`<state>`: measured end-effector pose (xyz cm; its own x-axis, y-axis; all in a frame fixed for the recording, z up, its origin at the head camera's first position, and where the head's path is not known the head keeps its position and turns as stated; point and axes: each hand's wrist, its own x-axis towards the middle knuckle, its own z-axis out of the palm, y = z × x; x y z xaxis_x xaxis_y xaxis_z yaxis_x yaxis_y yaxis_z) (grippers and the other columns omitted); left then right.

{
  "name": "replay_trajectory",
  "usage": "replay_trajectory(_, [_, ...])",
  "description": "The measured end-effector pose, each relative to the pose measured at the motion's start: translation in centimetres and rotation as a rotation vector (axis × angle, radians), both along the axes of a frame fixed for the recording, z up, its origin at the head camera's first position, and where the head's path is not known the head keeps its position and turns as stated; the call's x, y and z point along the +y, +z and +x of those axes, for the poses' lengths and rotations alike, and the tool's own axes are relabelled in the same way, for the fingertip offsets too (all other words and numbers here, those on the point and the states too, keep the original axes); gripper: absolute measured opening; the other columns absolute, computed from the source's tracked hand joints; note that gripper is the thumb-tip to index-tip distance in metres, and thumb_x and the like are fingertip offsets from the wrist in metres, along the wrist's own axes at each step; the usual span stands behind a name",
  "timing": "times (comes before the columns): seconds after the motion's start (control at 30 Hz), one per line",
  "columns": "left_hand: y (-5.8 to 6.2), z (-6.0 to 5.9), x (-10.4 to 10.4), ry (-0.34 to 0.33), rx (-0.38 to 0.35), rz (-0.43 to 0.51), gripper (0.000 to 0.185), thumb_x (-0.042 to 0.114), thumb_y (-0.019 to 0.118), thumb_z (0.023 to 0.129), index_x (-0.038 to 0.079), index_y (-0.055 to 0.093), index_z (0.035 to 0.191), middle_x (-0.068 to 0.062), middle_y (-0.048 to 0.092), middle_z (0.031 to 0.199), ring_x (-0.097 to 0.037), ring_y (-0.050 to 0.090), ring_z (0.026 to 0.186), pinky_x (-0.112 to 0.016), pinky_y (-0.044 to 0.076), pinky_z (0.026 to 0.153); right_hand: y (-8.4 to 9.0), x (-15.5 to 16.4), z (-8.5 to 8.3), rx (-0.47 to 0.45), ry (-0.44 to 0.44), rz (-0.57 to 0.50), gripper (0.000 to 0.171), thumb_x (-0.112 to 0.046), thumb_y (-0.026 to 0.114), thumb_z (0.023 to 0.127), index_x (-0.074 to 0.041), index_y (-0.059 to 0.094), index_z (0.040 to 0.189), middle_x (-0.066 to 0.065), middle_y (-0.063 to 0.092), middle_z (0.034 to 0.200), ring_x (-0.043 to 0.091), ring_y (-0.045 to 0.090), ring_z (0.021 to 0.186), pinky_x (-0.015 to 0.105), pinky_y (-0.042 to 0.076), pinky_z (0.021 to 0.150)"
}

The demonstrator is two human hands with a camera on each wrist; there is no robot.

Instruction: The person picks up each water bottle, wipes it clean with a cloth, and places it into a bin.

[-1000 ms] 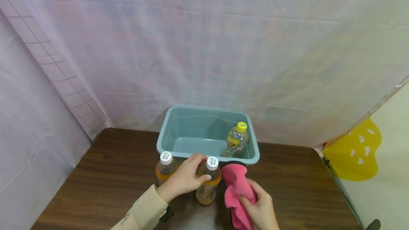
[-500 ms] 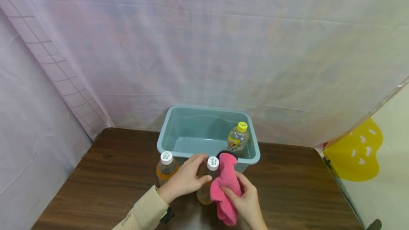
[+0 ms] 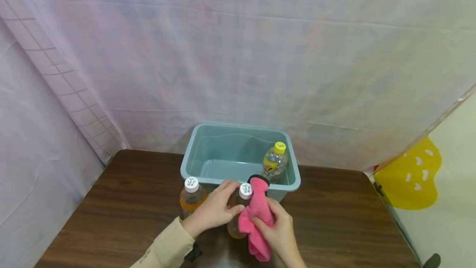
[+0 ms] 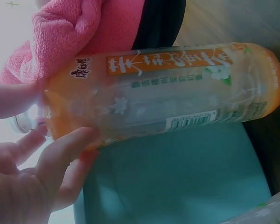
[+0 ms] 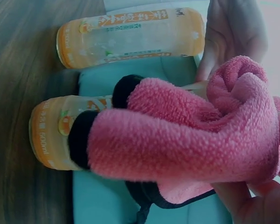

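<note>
The left hand [image 3: 212, 212] curls its fingers around the upper part of an orange bottle [image 3: 238, 214] standing on the tabletop [image 3: 122, 202] near its front edge, just before the tub [image 3: 193, 156]. The right hand [image 3: 280, 233] grips a pink cloth [image 3: 256, 214], pressing it against that bottle's side.

Soft even light; wrist views perhaps blurred

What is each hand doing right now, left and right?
Left hand: fingers curled round the orange bottle, gripping it near the cap.
Right hand: gripping the pink cloth, held against that bottle.
</note>
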<state>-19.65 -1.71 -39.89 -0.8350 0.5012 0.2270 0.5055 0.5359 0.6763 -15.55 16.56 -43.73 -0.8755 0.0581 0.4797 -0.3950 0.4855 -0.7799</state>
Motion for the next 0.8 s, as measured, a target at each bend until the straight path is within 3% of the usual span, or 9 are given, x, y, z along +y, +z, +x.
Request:
replay_trajectory(0.37, [-0.7, 0.0, 0.0, 0.01, 0.043, 0.05, 0.043, 0.034, 0.063, 0.084, 0.008, 0.051, 0.116, -0.008, 0.053, 0.109, -0.013, 0.052, 0.079, -0.02, 0.045, 0.062, -1.4, -0.1, 0.2, -0.026, -0.053, -0.009, 0.046, 0.003, 0.08, 0.058, -0.007, 0.066, 0.1, 0.003, 0.068, 0.085, 0.004, 0.057, 0.071, 0.024, 0.049, 0.063])
replay_trajectory(0.5, [-1.0, -0.1, -0.1, 0.015, 0.076, 0.05, 0.043, 0.035, 0.063, 0.083, 0.008, 0.051, 0.115, -0.009, 0.054, 0.108, -0.015, 0.053, 0.082, -0.024, 0.046, 0.065, -3.1, 0.0, 0.0, -0.053, -0.046, 0.029, 0.043, 0.006, 0.077, 0.058, -0.004, 0.065, 0.098, 0.006, 0.068, 0.081, 0.004, 0.056, 0.067, 0.023, 0.049, 0.059])
replay_trajectory(0.8, [-0.8, 0.0, 0.1, 0.013, 0.039, 0.03, 0.043, 0.032, 0.062, 0.085, 0.006, 0.05, 0.117, -0.011, 0.052, 0.112, -0.017, 0.054, 0.082, -0.028, 0.047, 0.068, -7.6, 0.4, -0.3, -0.119, -0.039, 0.173, 0.036, 0.002, 0.075, 0.058, -0.005, 0.064, 0.091, 0.003, 0.064, 0.072, 0.004, 0.053, 0.062, 0.023, 0.045, 0.054])
